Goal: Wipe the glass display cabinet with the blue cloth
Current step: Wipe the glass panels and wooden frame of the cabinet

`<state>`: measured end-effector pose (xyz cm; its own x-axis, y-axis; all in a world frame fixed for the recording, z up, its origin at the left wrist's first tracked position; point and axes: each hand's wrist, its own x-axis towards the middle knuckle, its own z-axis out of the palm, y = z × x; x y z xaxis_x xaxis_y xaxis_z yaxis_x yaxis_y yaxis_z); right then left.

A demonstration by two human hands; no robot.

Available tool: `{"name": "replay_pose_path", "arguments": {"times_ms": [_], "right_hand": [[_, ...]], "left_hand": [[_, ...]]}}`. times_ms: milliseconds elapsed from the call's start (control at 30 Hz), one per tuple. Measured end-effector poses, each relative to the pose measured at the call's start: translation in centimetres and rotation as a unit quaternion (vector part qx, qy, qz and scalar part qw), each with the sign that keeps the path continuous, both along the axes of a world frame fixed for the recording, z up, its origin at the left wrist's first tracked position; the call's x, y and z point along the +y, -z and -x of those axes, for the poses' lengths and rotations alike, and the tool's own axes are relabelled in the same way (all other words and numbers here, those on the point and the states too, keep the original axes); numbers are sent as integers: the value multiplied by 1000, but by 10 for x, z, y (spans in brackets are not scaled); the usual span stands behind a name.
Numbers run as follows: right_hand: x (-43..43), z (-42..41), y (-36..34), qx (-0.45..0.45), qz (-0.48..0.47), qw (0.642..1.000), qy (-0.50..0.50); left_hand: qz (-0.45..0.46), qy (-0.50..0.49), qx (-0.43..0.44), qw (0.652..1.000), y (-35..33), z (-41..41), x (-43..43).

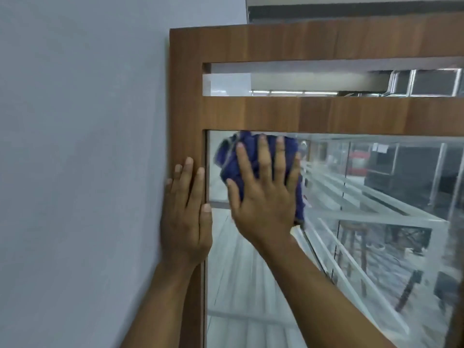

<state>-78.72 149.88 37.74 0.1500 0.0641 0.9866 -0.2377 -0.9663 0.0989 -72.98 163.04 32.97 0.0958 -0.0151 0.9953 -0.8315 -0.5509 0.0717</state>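
Observation:
The display cabinet has a brown wooden frame [185,101] around a large glass pane [251,272]. A bunched blue cloth [232,159] lies flat against the top left corner of that glass, just under the wooden crossbar. My right hand [263,194] presses it there with straight, spread fingers. My left hand [187,214] rests flat on the frame's left upright, fingers pointing up and thumb at the edge of the glass.
A plain grey wall [80,146] stands close on the left, touching the cabinet's side. Glass shelves with pale metal rails [371,217] show through the pane. A narrow glazed strip [301,81] runs above the crossbar.

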Motion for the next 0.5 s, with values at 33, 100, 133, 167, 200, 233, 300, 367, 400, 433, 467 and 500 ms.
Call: {"name": "replay_pose_path", "arguments": {"times_ms": [33, 100, 133, 167, 200, 233, 300, 367, 400, 433, 467, 500], "right_hand": [[13, -9, 3, 22, 44, 999, -19], [9, -11, 6, 38, 86, 995, -44], [-4, -4, 10, 34, 97, 994, -45], [-23, 5, 18, 25, 94, 994, -38], [-45, 17, 29, 8, 74, 997, -22], [-69, 30, 42, -16, 41, 999, -3], [-97, 52, 70, -62, -44, 997, 26], [-82, 49, 88, -88, -108, 990, 35], [-63, 39, 97, -78, -103, 991, 29], [-40, 26, 107, -49, -65, 997, 16], [-17, 12, 121, -14, -9, 1000, 1], [-1, 1, 135, 18, 45, 999, -14]], "left_hand": [[0, 1, -10, 1000, 3, -2, 0], [1, -8, -27, 1000, 11, -6, -2], [0, -16, -33, 999, 17, -7, -3], [-2, -23, -36, 999, 24, -7, -3], [-3, -26, -37, 999, 33, -7, -3], [-3, -28, -34, 999, 43, -6, -3], [-4, -32, -17, 999, 68, -2, -6], [-1, -32, -8, 999, 86, 2, -7], [1, -29, -10, 1000, 90, 2, -6], [-1, -24, -11, 1000, 92, 1, -6], [-3, -21, -14, 1000, 95, 0, -6], [-7, -18, -17, 1000, 101, -2, -6]]}}
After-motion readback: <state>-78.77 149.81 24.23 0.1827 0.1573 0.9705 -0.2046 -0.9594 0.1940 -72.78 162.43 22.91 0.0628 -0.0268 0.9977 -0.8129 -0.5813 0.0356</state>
